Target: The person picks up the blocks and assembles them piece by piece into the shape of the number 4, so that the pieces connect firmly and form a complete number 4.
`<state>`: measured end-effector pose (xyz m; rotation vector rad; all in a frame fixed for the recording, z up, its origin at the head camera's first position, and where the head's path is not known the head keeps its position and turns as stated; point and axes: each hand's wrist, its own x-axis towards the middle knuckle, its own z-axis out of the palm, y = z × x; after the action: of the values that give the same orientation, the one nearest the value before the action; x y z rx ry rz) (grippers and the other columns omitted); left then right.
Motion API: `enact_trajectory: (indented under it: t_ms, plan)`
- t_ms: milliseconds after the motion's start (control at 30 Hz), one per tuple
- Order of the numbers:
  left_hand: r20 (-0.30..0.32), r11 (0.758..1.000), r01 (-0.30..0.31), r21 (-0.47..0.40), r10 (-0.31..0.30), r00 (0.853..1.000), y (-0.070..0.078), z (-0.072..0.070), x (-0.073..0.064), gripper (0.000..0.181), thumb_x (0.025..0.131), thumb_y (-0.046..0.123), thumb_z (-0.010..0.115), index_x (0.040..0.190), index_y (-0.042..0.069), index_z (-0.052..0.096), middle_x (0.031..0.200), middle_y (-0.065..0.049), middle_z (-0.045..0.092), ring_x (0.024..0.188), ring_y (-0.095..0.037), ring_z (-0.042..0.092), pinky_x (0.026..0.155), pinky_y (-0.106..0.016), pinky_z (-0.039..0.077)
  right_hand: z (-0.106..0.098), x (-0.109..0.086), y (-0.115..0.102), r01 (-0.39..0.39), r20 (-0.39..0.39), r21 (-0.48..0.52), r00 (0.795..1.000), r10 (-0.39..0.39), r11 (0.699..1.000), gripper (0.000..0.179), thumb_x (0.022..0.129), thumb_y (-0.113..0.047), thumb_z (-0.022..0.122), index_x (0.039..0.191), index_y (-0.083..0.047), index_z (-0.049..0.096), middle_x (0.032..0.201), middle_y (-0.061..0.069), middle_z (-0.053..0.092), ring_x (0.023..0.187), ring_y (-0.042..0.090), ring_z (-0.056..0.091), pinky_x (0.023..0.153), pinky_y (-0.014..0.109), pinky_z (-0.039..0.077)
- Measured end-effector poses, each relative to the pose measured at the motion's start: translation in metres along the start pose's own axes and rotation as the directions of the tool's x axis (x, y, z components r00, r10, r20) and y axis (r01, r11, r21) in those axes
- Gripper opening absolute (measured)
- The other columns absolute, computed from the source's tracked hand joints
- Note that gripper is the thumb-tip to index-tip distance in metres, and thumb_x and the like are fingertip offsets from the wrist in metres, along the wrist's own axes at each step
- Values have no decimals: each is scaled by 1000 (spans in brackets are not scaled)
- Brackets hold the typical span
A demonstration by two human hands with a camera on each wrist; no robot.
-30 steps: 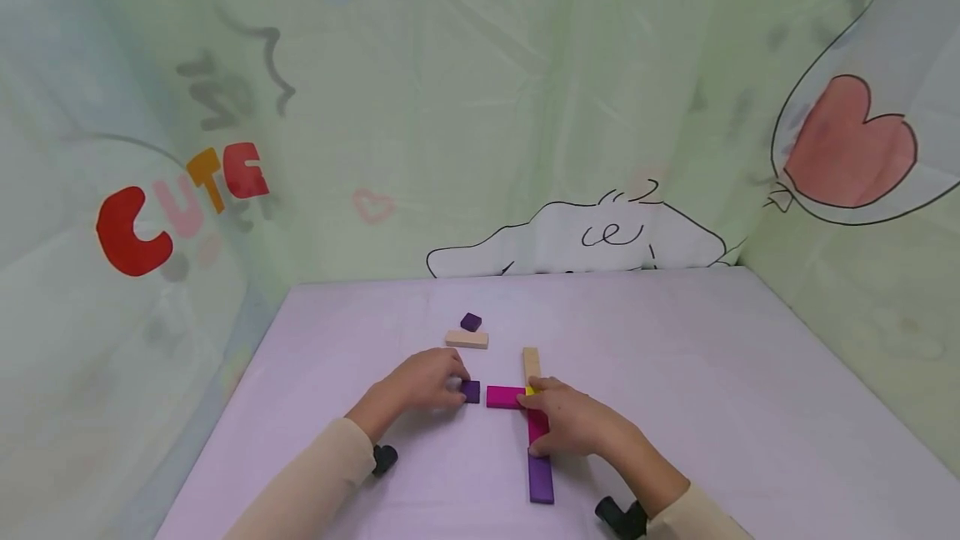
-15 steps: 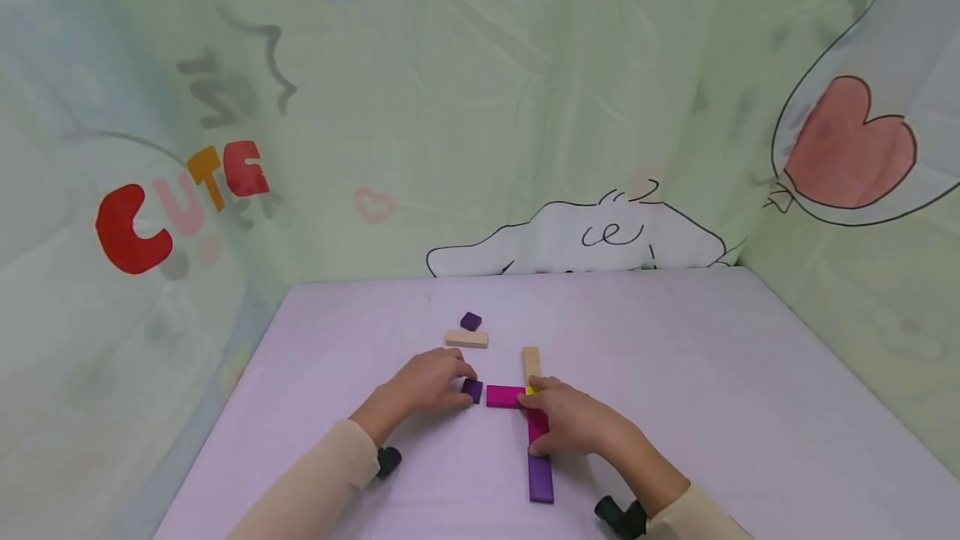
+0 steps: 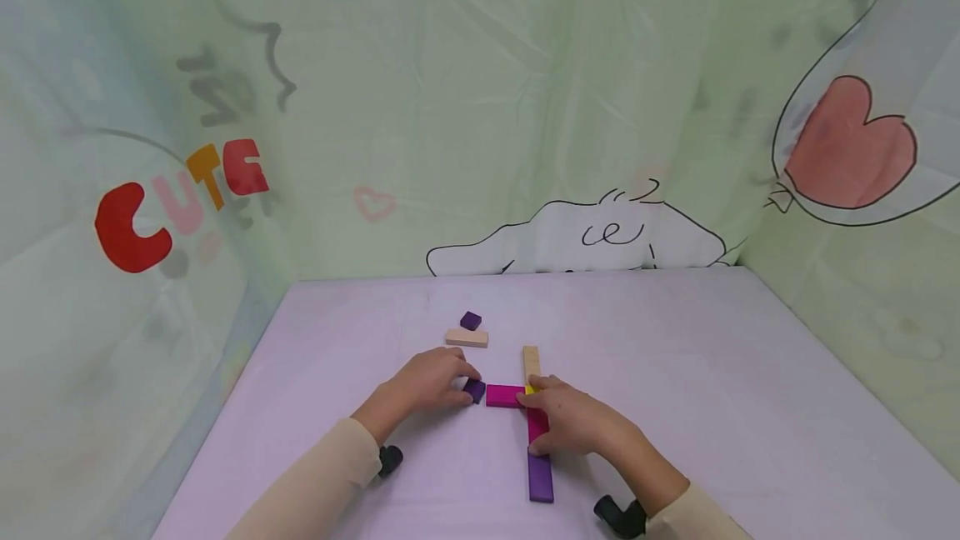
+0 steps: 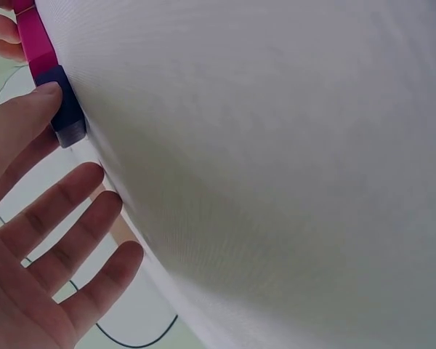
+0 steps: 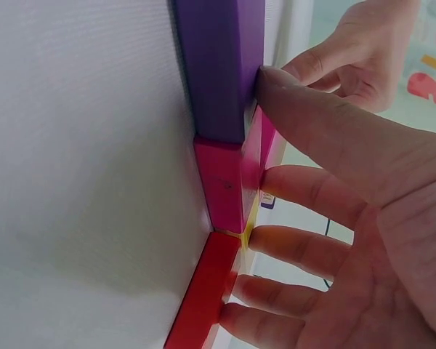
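My left hand [image 3: 422, 382] pinches a small dark purple block [image 3: 475, 391] between thumb and index finger; its other fingers spread loosely in the left wrist view. The block is turned slightly, just left of a magenta block [image 3: 504, 396]. My right hand [image 3: 576, 419] rests over the joined blocks with fairly straight fingers. Its thumb touches a long purple block [image 5: 219, 69] near a second magenta block [image 5: 221, 182], and its fingers touch around a yellow block [image 5: 248, 220] and a red block [image 5: 206, 287]. In the head view the hand hides the red one. A plain wooden block [image 3: 531, 361] extends beyond.
Farther back lie a loose wooden block [image 3: 467, 338] and another small dark purple block [image 3: 471, 321]. All sit on a pale lilac tabletop [image 3: 712, 390]. A printed curtain [image 3: 480, 107] encloses the back and sides.
My left hand has slid the small purple block right, toward the magenta block, turning it slightly. The right hand stays in place.
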<state>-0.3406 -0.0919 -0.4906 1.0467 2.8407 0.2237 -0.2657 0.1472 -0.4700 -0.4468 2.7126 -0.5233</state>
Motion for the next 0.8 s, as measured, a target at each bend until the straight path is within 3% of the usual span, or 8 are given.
enact_trajectory:
  t_ms: [533, 800]
  plan:
    - [10, 1000, 0, 4, 0, 1000, 0, -1, 1, 34, 89, 29, 82, 122, 21, 78, 110, 3, 70, 97, -11, 63, 88, -29, 55, 0, -1, 0, -1, -3, 5, 1000, 1, 1000, 66, 78, -26, 91, 138, -9, 67, 158, 18, 46, 148, 40, 41, 111, 56, 47]
    - [31, 1000, -5, 4, 5, 1000, 1, -4, 2, 33, 91, 24, 81, 124, 22, 78, 110, 2, 71, 91, -9, 60, 82, -26, 53, 1, 0, 0, -2, 0, 1, 1000, 2, 1000, 67, 79, -27, 91, 139, -9, 66, 158, 18, 46, 147, 40, 42, 111, 57, 47]
